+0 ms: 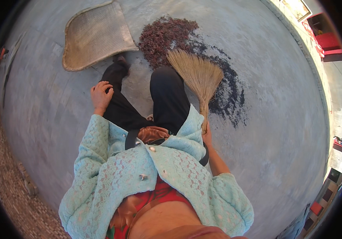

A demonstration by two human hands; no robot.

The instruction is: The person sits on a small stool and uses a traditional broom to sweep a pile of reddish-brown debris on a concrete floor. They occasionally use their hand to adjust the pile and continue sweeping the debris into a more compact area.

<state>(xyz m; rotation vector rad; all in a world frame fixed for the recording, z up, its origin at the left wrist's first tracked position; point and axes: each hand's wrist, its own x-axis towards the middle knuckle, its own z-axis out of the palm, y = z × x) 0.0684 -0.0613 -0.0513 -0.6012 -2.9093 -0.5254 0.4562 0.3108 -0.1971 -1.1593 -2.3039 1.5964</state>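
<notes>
A straw broom (198,71) has its bristles fanned out over the concrete floor, and my right hand (207,134) is wrapped round its handle. On my left leg, near the knee, rests my left hand (100,95), loosely bent and holding nothing. Just beyond the bristle tips lies a heap of reddish-brown dried plant bits (159,38). Small black grains (232,85) spread in a curved band to the right of the broom. A woven winnowing tray (97,36) lies beyond my left foot, its rim curved up around the near and left sides.
Brown brickwork (9,175) runs along the left edge of the grey concrete floor (276,123). On the right, a pale raised border (313,59) curves past, with red objects (330,42) beyond it. Some coloured blocks (316,208) are at the lower right.
</notes>
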